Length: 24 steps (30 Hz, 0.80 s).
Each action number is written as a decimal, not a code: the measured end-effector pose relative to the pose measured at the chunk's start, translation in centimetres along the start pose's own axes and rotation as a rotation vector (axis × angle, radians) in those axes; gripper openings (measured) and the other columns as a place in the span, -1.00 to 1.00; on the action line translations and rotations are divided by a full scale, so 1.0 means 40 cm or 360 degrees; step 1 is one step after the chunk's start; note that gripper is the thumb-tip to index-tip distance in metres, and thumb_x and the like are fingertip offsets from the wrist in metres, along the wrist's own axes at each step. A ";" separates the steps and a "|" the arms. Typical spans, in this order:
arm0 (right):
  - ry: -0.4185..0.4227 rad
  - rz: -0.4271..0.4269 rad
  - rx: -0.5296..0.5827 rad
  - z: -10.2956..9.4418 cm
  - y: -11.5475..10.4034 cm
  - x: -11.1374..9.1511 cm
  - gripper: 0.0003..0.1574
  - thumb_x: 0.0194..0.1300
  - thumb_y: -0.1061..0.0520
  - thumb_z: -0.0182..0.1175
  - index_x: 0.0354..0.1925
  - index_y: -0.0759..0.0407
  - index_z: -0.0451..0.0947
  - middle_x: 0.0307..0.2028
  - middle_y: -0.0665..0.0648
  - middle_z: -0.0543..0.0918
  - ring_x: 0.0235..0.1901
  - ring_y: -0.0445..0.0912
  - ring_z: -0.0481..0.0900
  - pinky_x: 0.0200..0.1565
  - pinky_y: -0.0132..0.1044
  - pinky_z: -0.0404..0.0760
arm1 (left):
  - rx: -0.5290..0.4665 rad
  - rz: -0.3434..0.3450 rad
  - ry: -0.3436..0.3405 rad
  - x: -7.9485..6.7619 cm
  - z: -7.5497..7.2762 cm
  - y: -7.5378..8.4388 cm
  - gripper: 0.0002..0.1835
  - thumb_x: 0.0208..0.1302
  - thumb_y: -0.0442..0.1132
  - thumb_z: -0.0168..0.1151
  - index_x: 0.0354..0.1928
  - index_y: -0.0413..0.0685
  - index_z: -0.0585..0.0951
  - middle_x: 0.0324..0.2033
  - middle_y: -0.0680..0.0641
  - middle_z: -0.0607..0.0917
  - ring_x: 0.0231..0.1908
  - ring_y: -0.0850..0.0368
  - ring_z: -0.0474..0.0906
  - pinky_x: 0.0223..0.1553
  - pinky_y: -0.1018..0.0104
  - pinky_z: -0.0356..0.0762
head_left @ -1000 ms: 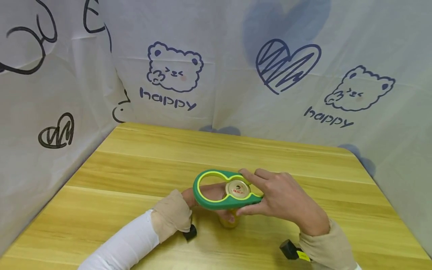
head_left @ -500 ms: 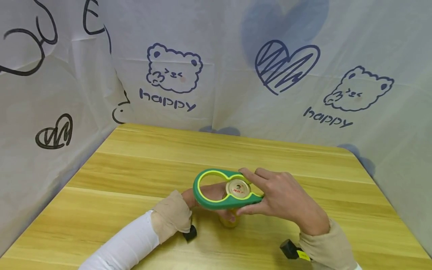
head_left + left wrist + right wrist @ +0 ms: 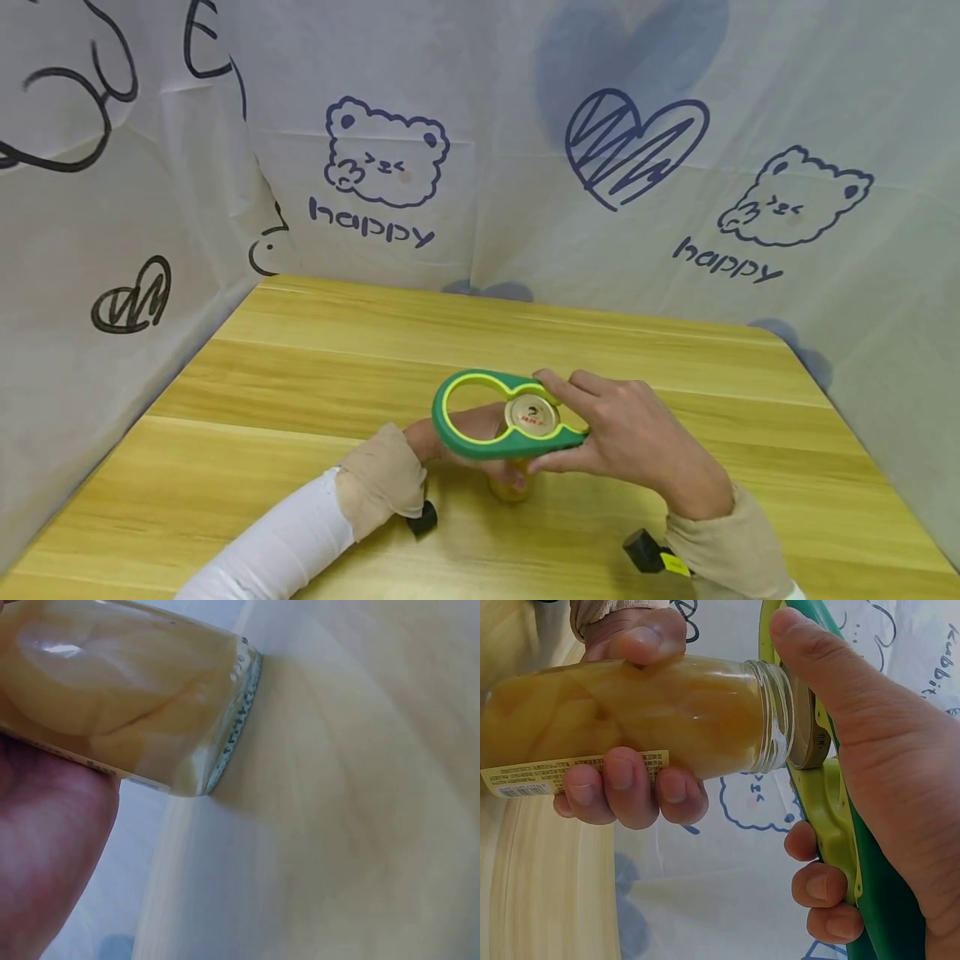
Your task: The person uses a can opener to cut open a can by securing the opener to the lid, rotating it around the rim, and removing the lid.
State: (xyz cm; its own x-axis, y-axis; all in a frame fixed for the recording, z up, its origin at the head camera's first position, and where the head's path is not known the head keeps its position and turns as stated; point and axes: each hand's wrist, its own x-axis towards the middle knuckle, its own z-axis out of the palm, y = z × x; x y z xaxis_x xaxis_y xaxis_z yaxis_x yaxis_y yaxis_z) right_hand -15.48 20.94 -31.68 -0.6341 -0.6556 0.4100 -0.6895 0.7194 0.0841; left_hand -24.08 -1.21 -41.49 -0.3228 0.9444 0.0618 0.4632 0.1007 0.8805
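Observation:
A glass jar (image 3: 697, 720) holds yellow fruit pieces in liquid and bears a yellow label. My left hand (image 3: 468, 423) wraps round its body, thumb on one side and fingers on the other. The jar stands roughly upright; its base (image 3: 238, 712) is at the tabletop, though contact is hard to judge. A gold lid (image 3: 532, 415) with a small printed mark caps it. Around that lid sits a green jar opener (image 3: 480, 448) with yellow inner edging, its larger loop pointing left. My right hand (image 3: 633, 433) grips the opener's right end, thumb on one side, fingers on the other.
The wood-grain table (image 3: 337, 350) reaches back to a white cloth wall (image 3: 517, 225) with bear and heart drawings. Another cloth (image 3: 90, 400) borders the left side. Black wrist-worn pieces (image 3: 422, 518) hang beneath both wrists.
The jar opener and lid have shifted slightly up and to the right in the head view, and the opener's far loop has tipped a little. Both hands keep their grips.

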 end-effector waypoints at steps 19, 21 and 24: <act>0.0049 0.0021 0.0036 -0.002 0.014 -0.004 0.23 0.05 -0.79 0.02 0.31 0.04 0.57 -0.41 -0.08 0.60 -0.58 -0.35 0.28 -0.51 -0.55 0.32 | 0.0003 0.0042 0.0149 0.010 0.003 -0.003 -0.31 0.18 -0.22 0.45 0.37 0.03 0.44 0.25 -0.01 0.59 0.17 0.34 0.46 0.44 0.31 0.33; 0.0041 0.0039 0.0041 -0.002 0.015 -0.005 0.23 0.06 -0.79 0.02 0.32 0.04 0.56 -0.40 -0.07 0.61 -0.58 -0.35 0.29 -0.50 -0.55 0.33 | -0.0011 0.0053 0.0171 0.010 0.003 -0.003 -0.31 0.19 -0.22 0.43 0.38 0.04 0.44 0.25 -0.01 0.59 0.18 0.33 0.46 0.44 0.31 0.33; 0.0028 0.0062 0.0042 -0.003 0.016 -0.007 0.23 0.05 -0.79 0.03 0.33 0.02 0.55 -0.39 -0.08 0.61 -0.58 -0.35 0.29 -0.50 -0.54 0.34 | -0.0013 0.0088 0.0195 0.012 0.003 -0.002 -0.34 0.19 -0.18 0.42 0.34 0.01 0.46 0.21 -0.04 0.61 0.14 0.30 0.48 0.41 0.30 0.37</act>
State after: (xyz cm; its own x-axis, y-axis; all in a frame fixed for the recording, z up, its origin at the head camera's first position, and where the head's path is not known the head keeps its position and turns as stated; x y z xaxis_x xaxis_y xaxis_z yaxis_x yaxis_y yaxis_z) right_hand -15.71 21.61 -31.62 -0.6546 -0.6228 0.4286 -0.6735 0.7379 0.0437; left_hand -24.18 -0.73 -41.59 -0.3956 0.9032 0.1667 0.4763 0.0466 0.8781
